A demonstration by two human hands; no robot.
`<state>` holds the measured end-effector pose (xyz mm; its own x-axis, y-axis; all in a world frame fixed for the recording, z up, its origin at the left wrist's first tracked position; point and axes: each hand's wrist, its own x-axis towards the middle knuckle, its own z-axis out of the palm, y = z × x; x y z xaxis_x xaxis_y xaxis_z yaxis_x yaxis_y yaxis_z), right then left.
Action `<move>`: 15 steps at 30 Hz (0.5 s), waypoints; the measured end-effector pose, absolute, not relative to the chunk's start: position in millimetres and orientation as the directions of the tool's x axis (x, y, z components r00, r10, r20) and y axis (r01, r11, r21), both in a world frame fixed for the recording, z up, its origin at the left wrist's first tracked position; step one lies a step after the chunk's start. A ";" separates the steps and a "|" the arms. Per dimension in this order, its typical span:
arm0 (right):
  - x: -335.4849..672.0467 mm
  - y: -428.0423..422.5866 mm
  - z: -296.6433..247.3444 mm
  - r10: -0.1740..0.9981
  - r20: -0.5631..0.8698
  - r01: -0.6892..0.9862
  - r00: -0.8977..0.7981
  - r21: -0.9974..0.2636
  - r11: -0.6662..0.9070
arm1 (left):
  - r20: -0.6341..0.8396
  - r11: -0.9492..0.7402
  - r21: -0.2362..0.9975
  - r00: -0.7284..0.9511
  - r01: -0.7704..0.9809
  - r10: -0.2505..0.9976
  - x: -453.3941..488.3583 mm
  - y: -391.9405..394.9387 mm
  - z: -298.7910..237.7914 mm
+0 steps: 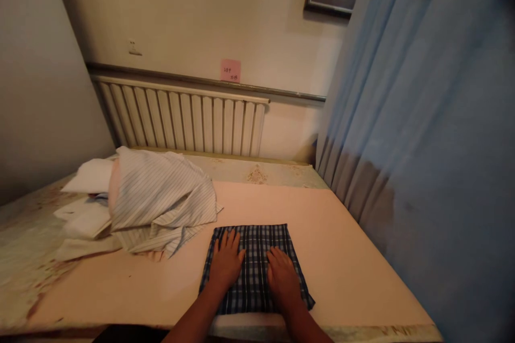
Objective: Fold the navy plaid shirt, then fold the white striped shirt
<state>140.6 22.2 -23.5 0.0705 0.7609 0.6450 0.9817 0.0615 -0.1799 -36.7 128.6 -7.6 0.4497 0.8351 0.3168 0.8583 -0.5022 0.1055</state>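
A folded cloth in dark blue and white plaid (254, 273) lies flat on the pinkish sheet near the front edge. My left hand (226, 261) rests on its left side, palm down with the fingers spread. On the right side of the same cloth lies my right hand (282, 277), its fingers stretched out flat and pointing slightly left. Neither hand grips anything. Parts of the cloth are covered by my hands and forearms.
A heap of striped fabric (161, 193) with white pieces (86, 217) sits at the left. Under everything is a pinkish sheet (341, 268) on a patterned surface. A blue curtain (422, 144) hangs along the right. A radiator (189, 118) stands against the back wall.
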 end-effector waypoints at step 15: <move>143.8 17.9 -31.0 0.738 0.667 0.976 0.098 -0.208 0.058 | 0.322 -0.425 0.118 0.370 0.897 0.871 -85.7 86.6 -14.0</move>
